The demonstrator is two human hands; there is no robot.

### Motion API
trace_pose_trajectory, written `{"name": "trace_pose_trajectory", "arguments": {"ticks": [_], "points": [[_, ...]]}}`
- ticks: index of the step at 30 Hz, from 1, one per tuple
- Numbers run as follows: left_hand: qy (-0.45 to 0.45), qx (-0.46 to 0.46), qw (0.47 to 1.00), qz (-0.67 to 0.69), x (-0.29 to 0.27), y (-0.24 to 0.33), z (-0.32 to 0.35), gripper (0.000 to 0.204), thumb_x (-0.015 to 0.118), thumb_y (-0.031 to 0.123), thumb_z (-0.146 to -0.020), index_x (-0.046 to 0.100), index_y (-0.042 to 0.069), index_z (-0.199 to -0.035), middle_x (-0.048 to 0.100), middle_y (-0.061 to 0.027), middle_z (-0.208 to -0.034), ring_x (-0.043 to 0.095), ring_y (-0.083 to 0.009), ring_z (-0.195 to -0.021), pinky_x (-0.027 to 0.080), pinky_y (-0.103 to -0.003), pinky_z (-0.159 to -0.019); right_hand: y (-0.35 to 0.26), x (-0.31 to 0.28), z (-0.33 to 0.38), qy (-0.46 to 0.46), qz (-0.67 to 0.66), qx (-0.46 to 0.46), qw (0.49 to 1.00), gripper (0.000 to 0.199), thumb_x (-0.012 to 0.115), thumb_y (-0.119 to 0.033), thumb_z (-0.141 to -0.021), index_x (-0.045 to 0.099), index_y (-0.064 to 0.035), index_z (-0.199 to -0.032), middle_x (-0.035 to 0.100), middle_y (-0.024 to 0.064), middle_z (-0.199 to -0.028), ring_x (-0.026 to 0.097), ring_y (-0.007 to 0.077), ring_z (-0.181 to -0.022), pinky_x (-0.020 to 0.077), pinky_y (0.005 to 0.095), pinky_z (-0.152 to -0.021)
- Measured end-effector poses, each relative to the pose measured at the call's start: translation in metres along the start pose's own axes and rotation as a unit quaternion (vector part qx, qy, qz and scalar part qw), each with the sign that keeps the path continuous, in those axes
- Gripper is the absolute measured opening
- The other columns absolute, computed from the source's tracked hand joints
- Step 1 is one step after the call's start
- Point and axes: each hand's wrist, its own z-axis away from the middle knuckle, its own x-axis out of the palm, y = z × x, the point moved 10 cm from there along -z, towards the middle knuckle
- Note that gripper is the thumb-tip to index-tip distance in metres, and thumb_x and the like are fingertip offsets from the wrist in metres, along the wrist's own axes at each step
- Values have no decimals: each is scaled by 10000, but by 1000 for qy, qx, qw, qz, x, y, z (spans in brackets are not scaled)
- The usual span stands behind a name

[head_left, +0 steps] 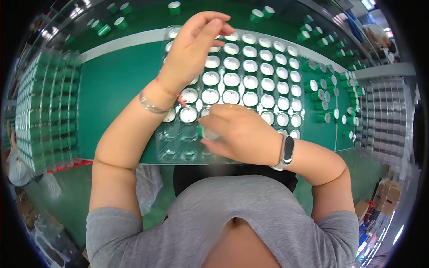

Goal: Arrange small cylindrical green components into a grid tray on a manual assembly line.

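A clear plastic tray (171, 144) with rows of pockets lies on the green table in front of me. Most pockets hold small containers with white oval ends (231, 80); several near-left pockets are bare. My right hand (243, 136) is low over the tray's near side, its thumb and fingers closed around a small green container (208, 132) whose pale end faces up. That container is partly hidden by the fingers. Above the far left part of the tray hovers my left hand (194, 47), fingers loosely bent and apart, with nothing visible in them. It covers some of the pockets.
Stacked filled trays (47, 111) stand at the left edge of the table (109, 89). To the right, loose green containers (322, 95) lie in a group, with a stack of clear trays (383, 114) beyond. Past the pale rail, more containers (174, 7) sit on a green surface.
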Motion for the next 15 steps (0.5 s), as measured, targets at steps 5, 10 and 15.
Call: {"name": "trace_pose_trajectory", "arguments": {"ticks": [5, 10, 15], "points": [[12, -3, 1000, -24, -7, 4, 7, 346, 464, 289, -1025, 563, 10, -1205, 640, -82, -1053, 603, -156, -1026, 493, -304, -891, 1, 13, 0, -48, 45, -1, 998, 287, 704, -215, -789, 623, -24, -989, 565, 87, -866, 607, 268, -788, 499, 369, -713], [7, -23, 999, -33, -5, 1, 4, 337, 439, 260, -1027, 552, -2, -1208, 639, -89, -1050, 605, -157, -1026, 494, -302, -891, -2, 25, 8, -163, 90, -9, 982, 311, 662, -250, -846, 618, -11, -1040, 557, 81, -928, 610, 217, -837, 484, 332, -712], [0, -18, 999, -50, -4, 2, 2, 330, 447, 248, -1021, 552, -2, -1209, 639, -89, -1047, 608, -159, -1020, 497, -303, -889, -7, 28, 12, -105, 156, -24, 982, 482, 673, -323, -839, 585, 7, -1180, 561, 97, -948, 607, 227, -855, 490, 351, -731]]}}
